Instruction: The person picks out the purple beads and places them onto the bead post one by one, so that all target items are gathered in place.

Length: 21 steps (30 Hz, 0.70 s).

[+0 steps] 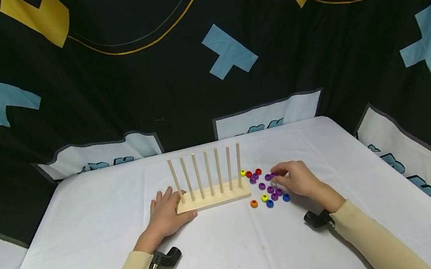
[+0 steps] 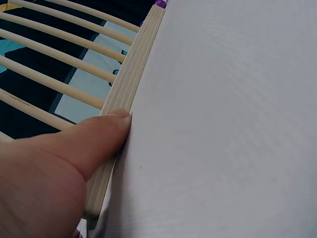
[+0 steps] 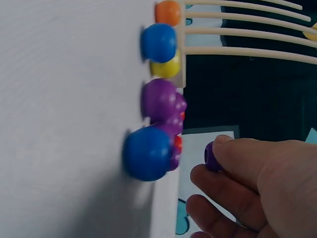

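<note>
A wooden peg rack [image 1: 217, 198] with a row of several upright pegs stands on the white table. My left hand [image 1: 165, 214] grips the base's left end, the thumb [image 2: 101, 136] along the front face and the other fingers reaching behind. Right of the rack, my right hand [image 1: 300, 179] pinches a purple bead [image 3: 212, 158] between thumb and index finger, raised above the table. Loose beads lie between that hand and the rack: several purple ones [image 1: 262, 186], blue ones [image 1: 269, 203], yellow ones [image 1: 265, 197], red ones [image 1: 258, 172] and an orange bead [image 1: 253, 203]. The pegs carry no beads.
The white tablecloth [image 1: 226, 255] spreads around the rack and beads. Behind the table hangs a black cloth [image 1: 128, 92] with blue and yellow shapes. A black wrist camera [image 1: 167, 258] sits at the left wrist, another camera [image 1: 317, 219] at the right.
</note>
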### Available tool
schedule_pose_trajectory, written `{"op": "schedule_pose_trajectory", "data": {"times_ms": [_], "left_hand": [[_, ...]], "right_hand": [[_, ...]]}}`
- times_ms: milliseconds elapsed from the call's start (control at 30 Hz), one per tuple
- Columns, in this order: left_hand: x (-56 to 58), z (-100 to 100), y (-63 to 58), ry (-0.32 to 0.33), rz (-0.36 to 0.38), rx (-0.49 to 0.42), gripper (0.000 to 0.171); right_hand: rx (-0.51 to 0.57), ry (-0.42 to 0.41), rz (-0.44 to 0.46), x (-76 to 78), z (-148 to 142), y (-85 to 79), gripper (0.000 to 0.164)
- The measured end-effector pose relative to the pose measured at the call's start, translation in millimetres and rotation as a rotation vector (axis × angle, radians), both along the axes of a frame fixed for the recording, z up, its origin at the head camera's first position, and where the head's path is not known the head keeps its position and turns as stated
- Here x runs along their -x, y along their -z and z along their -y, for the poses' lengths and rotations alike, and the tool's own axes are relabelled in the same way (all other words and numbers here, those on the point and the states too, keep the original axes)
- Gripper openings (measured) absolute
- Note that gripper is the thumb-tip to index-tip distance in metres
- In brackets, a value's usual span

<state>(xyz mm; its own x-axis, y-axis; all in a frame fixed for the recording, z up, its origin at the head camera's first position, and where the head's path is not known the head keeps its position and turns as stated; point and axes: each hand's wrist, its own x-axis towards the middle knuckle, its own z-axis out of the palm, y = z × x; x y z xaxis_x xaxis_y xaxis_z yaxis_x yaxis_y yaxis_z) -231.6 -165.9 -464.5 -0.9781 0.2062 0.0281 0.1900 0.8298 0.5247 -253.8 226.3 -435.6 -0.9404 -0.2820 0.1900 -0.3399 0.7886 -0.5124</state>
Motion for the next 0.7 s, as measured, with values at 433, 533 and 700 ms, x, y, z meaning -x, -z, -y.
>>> {"op": "schedule_pose_trajectory", "data": {"times_ms": [433, 533, 700], "left_hand": [[-5.6, -1.1, 4.2, -0.004, 0.024, -0.011, 0.072], [-3.9, -0.3, 4.4, 0.000, 0.021, -0.004, 0.072], [0.5, -0.2, 1.3, 0.009, -0.006, -0.004, 0.072]], "right_hand": [[0.048, -0.030, -0.083, -9.1, 15.7, -40.6, 0.026], [0.051, -0.058, -0.128, -7.3, 20.2, -53.0, 0.025], [0.072, -0.095, -0.192, -2.0, 27.8, -74.2, 0.024]]}}
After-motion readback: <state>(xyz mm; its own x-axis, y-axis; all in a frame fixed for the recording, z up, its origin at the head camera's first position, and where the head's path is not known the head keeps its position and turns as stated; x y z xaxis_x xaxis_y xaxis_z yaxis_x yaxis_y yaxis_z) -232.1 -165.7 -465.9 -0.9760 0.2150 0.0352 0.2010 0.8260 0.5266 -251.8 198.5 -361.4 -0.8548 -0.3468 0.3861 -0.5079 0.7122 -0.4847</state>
